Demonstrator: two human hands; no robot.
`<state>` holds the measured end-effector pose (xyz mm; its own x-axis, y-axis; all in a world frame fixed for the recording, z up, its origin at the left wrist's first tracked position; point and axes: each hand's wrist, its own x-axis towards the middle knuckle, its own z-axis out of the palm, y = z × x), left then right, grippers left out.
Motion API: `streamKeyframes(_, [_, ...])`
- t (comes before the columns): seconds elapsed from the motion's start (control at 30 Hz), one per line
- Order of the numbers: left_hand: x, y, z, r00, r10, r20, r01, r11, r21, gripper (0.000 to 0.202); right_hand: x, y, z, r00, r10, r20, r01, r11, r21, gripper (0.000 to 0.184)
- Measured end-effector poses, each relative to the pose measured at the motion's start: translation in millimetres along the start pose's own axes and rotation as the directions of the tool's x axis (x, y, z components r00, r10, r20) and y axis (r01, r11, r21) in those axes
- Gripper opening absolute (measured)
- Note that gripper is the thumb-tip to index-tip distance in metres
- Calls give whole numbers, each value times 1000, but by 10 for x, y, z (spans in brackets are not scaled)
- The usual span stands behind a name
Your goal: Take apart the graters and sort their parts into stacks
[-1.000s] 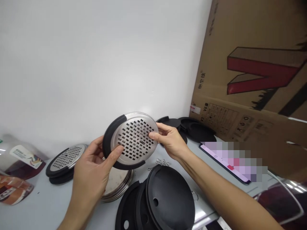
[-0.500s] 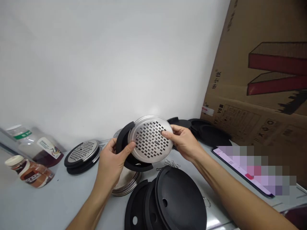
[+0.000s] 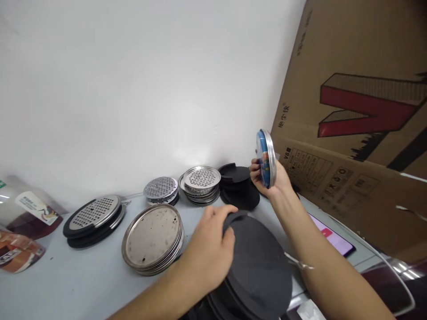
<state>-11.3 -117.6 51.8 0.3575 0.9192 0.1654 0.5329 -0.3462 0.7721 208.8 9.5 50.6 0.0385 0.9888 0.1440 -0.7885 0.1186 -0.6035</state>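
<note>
In my right hand [image 3: 278,180], raised near the cardboard box, is a round metal disc [image 3: 271,158] turned almost edge-on, its left face printed blue. My left hand [image 3: 213,246] is closed at the upper left rim of a round black disc [image 3: 260,262], with its thumb and finger at the edge. More black pieces lie beneath that disc, partly covered by it and my forearm. Left of my left hand sits a stack of plain metal discs [image 3: 151,235]. Behind are a stack of perforated metal discs [image 3: 202,180] and a shorter grater-like stack [image 3: 160,189].
Perforated discs in black holders [image 3: 95,213] rest at the left, beside a bottle of dark liquid [image 3: 30,213] and a jar [image 3: 20,251]. Black holders [image 3: 238,186] stand by the wall. A large cardboard box [image 3: 360,133] and a phone [image 3: 333,235] are at the right.
Both hands held a perforated metal disc with a black holder. My right hand has moved right and up with a metal disc; my left has come down to the black pile. The view has shifted.
</note>
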Motion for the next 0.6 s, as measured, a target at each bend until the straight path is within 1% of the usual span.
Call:
streamKeyframes(0.07, [42,-27,196,999,28,34,-33,987,158,46,-27,110,22,996,91,15,-92,996,21,9])
streamKeyframes(0.13, [69,-86,301,999,19,49,-34,941,336,53,-64,219,63,984,173,32,-174,984,29,12])
streamKeyframes(0.2, [84,-149,320,999,17,43,-36,876,481,54,-104,309,113,968,244,56,-244,970,5,14])
streamKeyframes(0.27, [90,-196,261,998,50,32,-60,841,538,45,-142,382,170,952,297,74,-293,955,-55,16])
streamKeyframes(0.3, [89,-212,207,997,79,16,-76,850,521,39,-161,417,202,948,309,77,-301,949,-94,18])
streamKeyframes(0.33, [85,-223,139,994,110,-10,-92,879,467,36,-182,454,238,946,315,80,-303,944,-130,21])
streamKeyframes(0.37, [79,-228,61,989,139,-46,-112,919,379,38,-208,496,277,944,321,82,-305,938,-163,25])
streamKeyframes(0.4, [69,-229,-22,983,161,-89,-132,955,264,46,-241,544,320,943,321,83,-301,934,-194,28])
streamKeyframes(0.43, [56,-227,-104,977,173,-126,-155,978,136,59,-281,599,368,946,312,85,-287,932,-222,31])
streamKeyframes(0.5, [26,-221,-243,970,184,-156,-198,977,-80,86,-390,727,471,966,247,81,-217,938,-270,32])
streamKeyframes(0.53, [11,-222,-291,970,192,-148,-213,967,-142,96,-455,793,524,978,194,74,-164,942,-294,31])
streamKeyframes(0.57, [-3,-227,-322,971,204,-129,-224,960,-167,105,-525,857,574,989,133,70,-105,943,-315,31])
streamKeyframes(0.6, [-13,-237,-338,969,221,-108,-236,959,-156,113,-596,913,620,994,82,71,-54,943,-328,32])
